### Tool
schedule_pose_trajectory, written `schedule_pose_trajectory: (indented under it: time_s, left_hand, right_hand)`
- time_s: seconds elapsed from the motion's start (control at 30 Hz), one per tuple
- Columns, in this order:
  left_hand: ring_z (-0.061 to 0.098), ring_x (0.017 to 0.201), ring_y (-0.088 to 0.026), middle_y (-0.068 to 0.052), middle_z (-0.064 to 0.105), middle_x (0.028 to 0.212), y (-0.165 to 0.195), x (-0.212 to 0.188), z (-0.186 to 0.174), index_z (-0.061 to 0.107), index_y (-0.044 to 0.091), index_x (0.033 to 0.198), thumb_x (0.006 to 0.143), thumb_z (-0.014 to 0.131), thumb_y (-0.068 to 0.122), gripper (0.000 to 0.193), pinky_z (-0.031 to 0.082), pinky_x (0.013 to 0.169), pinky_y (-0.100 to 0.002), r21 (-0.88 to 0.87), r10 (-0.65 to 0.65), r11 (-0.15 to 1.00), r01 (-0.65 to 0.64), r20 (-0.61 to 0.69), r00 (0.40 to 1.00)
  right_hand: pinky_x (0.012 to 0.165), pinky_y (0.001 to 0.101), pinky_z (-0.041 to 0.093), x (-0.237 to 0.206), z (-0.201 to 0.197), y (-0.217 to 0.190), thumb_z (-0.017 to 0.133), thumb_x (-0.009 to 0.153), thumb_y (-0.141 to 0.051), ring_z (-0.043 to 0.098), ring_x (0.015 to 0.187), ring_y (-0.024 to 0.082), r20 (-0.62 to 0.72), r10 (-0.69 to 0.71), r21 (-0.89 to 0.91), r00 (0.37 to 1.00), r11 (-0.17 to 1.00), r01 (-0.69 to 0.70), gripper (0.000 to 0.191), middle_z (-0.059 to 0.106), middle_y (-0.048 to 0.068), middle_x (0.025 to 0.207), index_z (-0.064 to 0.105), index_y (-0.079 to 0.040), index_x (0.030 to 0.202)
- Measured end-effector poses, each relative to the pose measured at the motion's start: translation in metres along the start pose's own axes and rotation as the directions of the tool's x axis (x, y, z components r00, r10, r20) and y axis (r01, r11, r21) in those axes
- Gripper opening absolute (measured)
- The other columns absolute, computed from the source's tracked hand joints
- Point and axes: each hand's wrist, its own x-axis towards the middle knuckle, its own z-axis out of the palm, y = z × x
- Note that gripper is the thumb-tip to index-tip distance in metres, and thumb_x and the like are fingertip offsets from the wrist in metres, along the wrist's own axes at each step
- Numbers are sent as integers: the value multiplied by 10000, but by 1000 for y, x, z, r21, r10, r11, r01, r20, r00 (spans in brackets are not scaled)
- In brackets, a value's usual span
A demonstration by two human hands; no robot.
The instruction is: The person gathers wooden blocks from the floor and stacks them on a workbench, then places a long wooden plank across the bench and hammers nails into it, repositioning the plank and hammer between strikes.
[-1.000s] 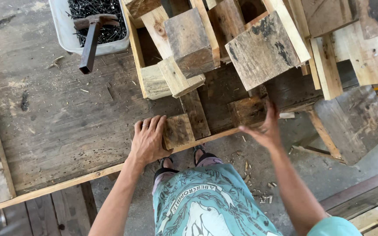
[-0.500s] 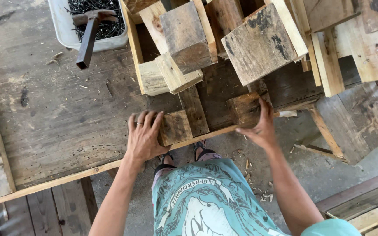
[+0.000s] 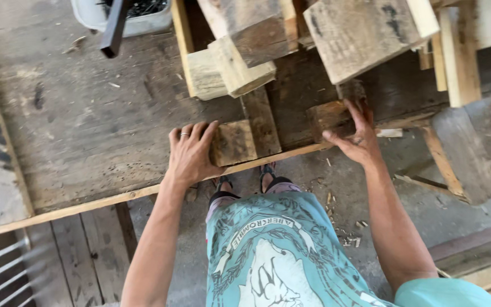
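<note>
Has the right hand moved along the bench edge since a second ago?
Barely. The right hand stays on the same small block by the bench edge; mostly the camera shifted.

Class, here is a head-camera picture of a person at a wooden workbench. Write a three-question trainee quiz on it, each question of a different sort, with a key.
1. True or false: the left hand lies flat on the workbench with its fingers against a small wood block.
2. Which does the right hand grip? A) the hammer handle B) a wood block at the bench edge C) the nail tub
3. Fill in: the dark hammer handle sticks out of a white ____ holding nails.

Key:
1. True.
2. B, the dark wood block at the near edge.
3. Tub, at the far left of the bench.
</note>
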Motion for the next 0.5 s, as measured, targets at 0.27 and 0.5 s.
schedule_pose_trajectory:
  time_s: [0.27, 0.5]
  left_hand:
    - [462, 1277, -365, -175, 538, 1356, 4, -2, 4, 476, 53, 1439, 427, 940, 470, 1189, 306, 1081, -544, -44, -31, 999, 31, 9, 999]
    - [426, 1330, -387, -217, 508, 1366, -10, -14, -7, 368, -70, 1492, 365, 952, 378, 1346, 274, 1132, -535, -70, 18, 997, -22, -59, 998]
  right_hand:
    - [1173, 521, 413, -3, 19, -2, 927, 755, -439, 443, 1441, 453, -61, -16, -30, 998, 999, 14, 931, 432, 266, 1554, 518, -119, 1528]
    - [1173, 522, 441, 2, 24, -4, 928, 745, -423, 483, 1425, 445, -107, -37, -37, 994, 999, 33, 919, 476, 249, 1534, 532, -128, 1519]
